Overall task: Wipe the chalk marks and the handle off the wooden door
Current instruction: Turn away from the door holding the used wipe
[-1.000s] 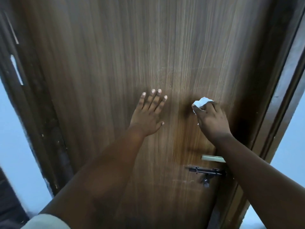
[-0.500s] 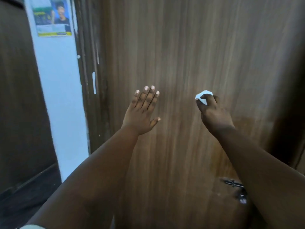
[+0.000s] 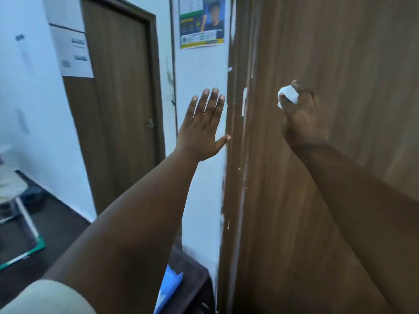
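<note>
The wooden door (image 3: 340, 64) fills the right half of the view, its dark frame (image 3: 235, 132) running down the middle. My right hand (image 3: 301, 116) is raised against the door's left part, shut on a crumpled white tissue (image 3: 288, 96) that pokes out above my fingers. My left hand (image 3: 201, 128) is open with fingers spread, held up in front of the white wall beside the frame, thumb at the frame's edge. The door handle is out of view. I cannot make out chalk marks on the blurred door.
A poster (image 3: 201, 21) hangs on the white wall (image 3: 199, 71) left of the frame. A second brown door (image 3: 122, 87) stands farther left. A blue-white item (image 3: 169, 288) lies on a dark surface below. A stand with white legs (image 3: 20, 205) is at the far left.
My view has swung left, so the handle and latch dropped out of sight. My left hand has come off the door face to the wall side of the frame. My right hand still grips the tissue.
</note>
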The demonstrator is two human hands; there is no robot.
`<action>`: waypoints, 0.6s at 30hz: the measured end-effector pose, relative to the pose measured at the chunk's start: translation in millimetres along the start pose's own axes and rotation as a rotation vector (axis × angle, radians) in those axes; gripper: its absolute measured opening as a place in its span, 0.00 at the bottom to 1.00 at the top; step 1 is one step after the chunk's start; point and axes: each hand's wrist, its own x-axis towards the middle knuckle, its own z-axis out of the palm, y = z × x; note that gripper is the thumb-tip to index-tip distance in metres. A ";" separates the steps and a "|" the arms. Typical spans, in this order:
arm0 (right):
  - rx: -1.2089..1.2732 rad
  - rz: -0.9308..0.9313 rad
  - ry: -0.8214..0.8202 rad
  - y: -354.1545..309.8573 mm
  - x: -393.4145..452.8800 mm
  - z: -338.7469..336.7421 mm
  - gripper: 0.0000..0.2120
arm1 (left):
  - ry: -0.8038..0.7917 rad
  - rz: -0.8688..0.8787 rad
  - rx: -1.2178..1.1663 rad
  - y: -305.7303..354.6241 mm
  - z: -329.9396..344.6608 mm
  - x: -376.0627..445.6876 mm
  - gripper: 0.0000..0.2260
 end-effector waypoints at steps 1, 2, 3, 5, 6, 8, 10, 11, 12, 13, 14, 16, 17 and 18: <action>-0.001 -0.020 -0.038 -10.1 -2.4 5.8 0.20 | -0.013 -0.021 0.014 -15.8 -1.3 -7.0 0.39; 0.002 -0.031 -0.066 -18.7 0.2 8.7 0.19 | -0.033 -0.049 0.027 -29.0 -2.9 -13.6 0.39; 0.022 -0.043 -0.089 -35.1 0.7 14.6 0.19 | -0.056 -0.087 0.045 -43.1 -4.4 -23.3 0.40; 0.080 -0.083 -0.143 -68.5 -9.7 27.2 0.18 | -0.099 -0.164 0.092 -65.5 -5.0 -43.7 0.40; 0.116 -0.117 -0.140 -84.1 -17.4 34.7 0.18 | -0.125 -0.200 0.113 -75.8 -5.0 -56.1 0.41; 0.177 -0.218 -0.135 -114.4 -36.2 48.3 0.17 | -0.181 -0.253 0.136 -89.2 -7.2 -82.1 0.41; 0.223 -0.292 -0.197 -146.6 -58.2 65.2 0.19 | -0.260 -0.293 0.149 -98.6 -10.8 -108.6 0.41; 0.247 -0.312 -0.230 -163.1 -69.1 73.0 0.19 | -0.296 -0.309 0.162 -103.8 -11.6 -122.4 0.42; 0.266 -0.326 -0.264 -176.7 -78.7 78.8 0.19 | -0.319 -0.320 0.171 -107.4 -12.2 -134.2 0.42; 0.290 -0.349 -0.288 -190.1 -87.9 85.6 0.20 | -0.354 -0.339 0.192 -112.2 -12.3 -147.7 0.42; 0.324 -0.372 -0.322 -200.9 -96.1 90.7 0.21 | -0.393 -0.367 0.210 -115.0 -14.3 -159.8 0.42; 0.393 -0.422 -0.364 -221.1 -113.4 104.3 0.21 | -0.455 -0.420 0.245 -123.3 -14.8 -186.8 0.42; 0.412 -0.441 -0.386 -229.6 -123.5 111.0 0.20 | -0.484 -0.433 0.250 -127.0 -13.7 -201.5 0.41; 0.433 -0.468 -0.411 -239.0 -134.3 118.0 0.21 | -0.528 -0.454 0.245 -129.7 -12.4 -217.8 0.41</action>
